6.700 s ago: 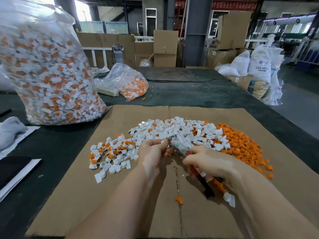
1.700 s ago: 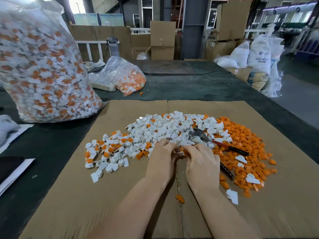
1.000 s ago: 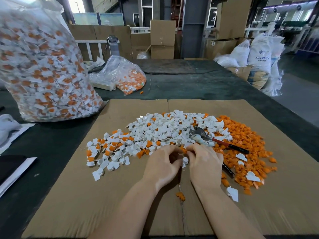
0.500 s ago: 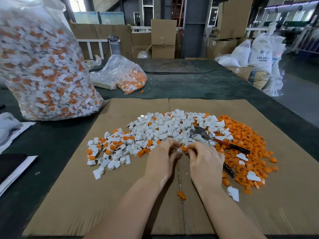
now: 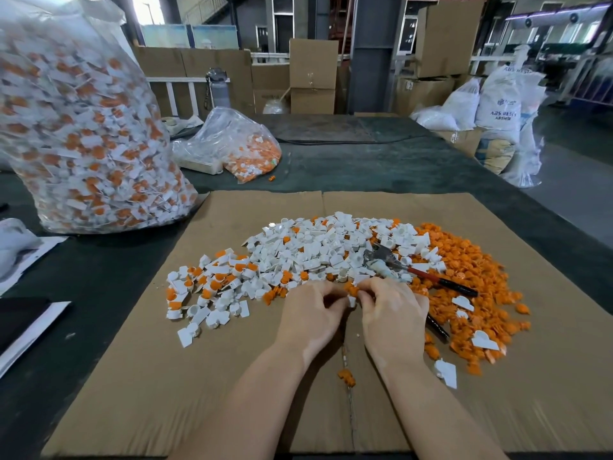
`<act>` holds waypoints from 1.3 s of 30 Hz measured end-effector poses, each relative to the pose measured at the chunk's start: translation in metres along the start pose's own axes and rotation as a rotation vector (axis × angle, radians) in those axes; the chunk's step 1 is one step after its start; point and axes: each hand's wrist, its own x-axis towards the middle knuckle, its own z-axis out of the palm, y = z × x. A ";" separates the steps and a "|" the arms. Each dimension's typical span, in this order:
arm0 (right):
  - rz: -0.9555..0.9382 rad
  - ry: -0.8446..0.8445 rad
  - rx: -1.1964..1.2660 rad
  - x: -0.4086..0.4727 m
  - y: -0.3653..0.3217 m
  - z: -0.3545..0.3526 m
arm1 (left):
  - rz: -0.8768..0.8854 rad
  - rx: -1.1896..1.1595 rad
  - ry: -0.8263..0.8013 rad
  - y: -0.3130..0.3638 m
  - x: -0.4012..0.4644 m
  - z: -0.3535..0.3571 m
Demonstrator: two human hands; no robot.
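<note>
The pliers [image 5: 409,270], gripped earlier by the right hand [image 5: 393,313], are now lying on the pile of white and orange pieces [image 5: 308,247]. That hand and the left hand [image 5: 311,315] are pinching one white-and-orange piece [image 5: 352,298] between curled fingertips at the pile's near edge, where an uneven pull is risking flicking it among the loose ones. Its long axis is seemingly pointing away from the person, orange end first.

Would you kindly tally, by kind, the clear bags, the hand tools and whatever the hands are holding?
Clear bags of parts: 2, the large bag and the small bag
Pliers: 1
Small white piece: 1, pinched by left hand and right hand
Total: 4
</note>
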 end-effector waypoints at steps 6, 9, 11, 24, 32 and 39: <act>0.026 -0.007 0.038 0.001 0.000 0.001 | 0.003 -0.055 -0.035 -0.001 0.002 -0.002; 0.039 0.004 0.076 0.001 0.000 -0.001 | -0.008 -0.047 -0.048 -0.002 0.003 -0.004; 0.035 0.016 0.092 0.001 -0.001 -0.003 | -0.031 -0.023 -0.052 -0.002 0.003 -0.004; -0.016 -0.083 0.094 0.000 -0.003 -0.003 | -0.132 -0.320 -0.023 0.000 0.000 -0.008; 0.008 -0.173 0.084 0.001 -0.001 -0.002 | -0.072 -0.282 -0.040 0.000 -0.004 -0.005; -0.017 -0.171 0.131 0.002 -0.003 -0.006 | -0.128 -0.427 -0.006 -0.002 -0.002 -0.006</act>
